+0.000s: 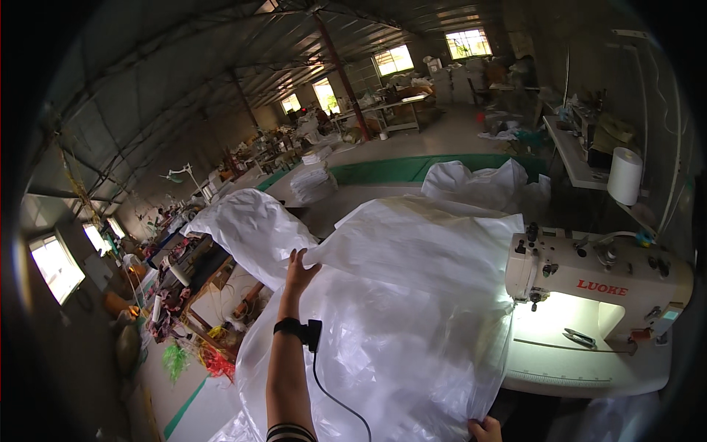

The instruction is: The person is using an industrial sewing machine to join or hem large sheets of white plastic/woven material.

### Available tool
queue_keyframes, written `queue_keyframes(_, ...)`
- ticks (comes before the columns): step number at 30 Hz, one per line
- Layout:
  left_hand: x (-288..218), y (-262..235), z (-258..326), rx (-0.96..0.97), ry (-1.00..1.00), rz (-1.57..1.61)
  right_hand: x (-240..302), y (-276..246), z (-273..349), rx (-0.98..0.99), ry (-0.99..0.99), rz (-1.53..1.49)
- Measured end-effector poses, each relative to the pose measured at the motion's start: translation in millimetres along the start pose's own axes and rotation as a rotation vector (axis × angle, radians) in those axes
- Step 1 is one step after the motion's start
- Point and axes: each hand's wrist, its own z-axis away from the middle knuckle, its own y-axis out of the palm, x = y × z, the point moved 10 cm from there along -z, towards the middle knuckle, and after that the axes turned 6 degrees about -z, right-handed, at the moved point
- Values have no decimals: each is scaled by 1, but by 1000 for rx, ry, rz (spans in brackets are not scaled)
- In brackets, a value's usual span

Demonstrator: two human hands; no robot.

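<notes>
White plastic sheeting [398, 295] covers the table — left hand [298, 272] grips its upper fold. Right hand [484, 429] pinches the lower edge beside the sewing machine [596, 283].

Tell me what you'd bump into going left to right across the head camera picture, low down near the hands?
Tangle of green and red cords on the floor → left hand → big white plastic woven sheet → right hand → white sewing machine.

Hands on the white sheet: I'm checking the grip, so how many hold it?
2. The left hand grips the far edge of the white plastic sheet, near the middle of the view. The right hand pinches its near edge at the bottom. No others visible.
</notes>
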Motion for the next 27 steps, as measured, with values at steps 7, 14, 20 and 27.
queue_keyframes(7, -88, -39, -11, -329, 135, -239, -5, -2, -4, 8, 19, -29)
queue_keyframes(14, -280, -203, 70, -497, 902, -296, -18, -2, -7, -16, 21, 12)
queue_keyframes(20, -325, -159, 297, 985, 923, 247, -25, -6, -10, 56, -19, 145)
queue_keyframes(27, -268, 21, 562, 2210, 514, 515, -3, -1, 1, 131, -60, 58)
